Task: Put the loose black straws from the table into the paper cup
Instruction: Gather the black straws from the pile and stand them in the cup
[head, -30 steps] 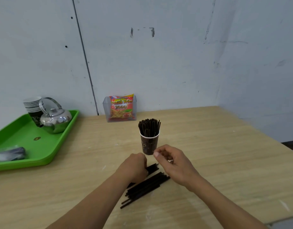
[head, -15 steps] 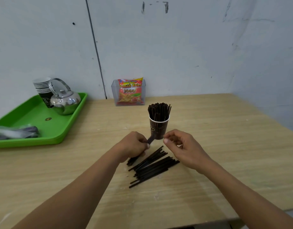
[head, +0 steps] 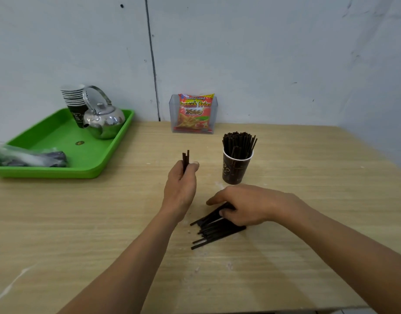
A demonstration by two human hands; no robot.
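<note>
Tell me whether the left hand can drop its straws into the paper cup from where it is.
Probably yes. The left hand holds a few straws upright, left of the paper cup, with bare table between. The cup is already crowded, so they may need nudging in.

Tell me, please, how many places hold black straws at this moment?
3. One bunch stands in the paper cup; a few are held upright in the left hand; a loose pile lies on the table, partly hidden under the right hand.

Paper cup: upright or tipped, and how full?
Upright. The paper cup stands on its base on the table, packed with black straws that rise well above its rim. How much room is left inside cannot be told.
</note>
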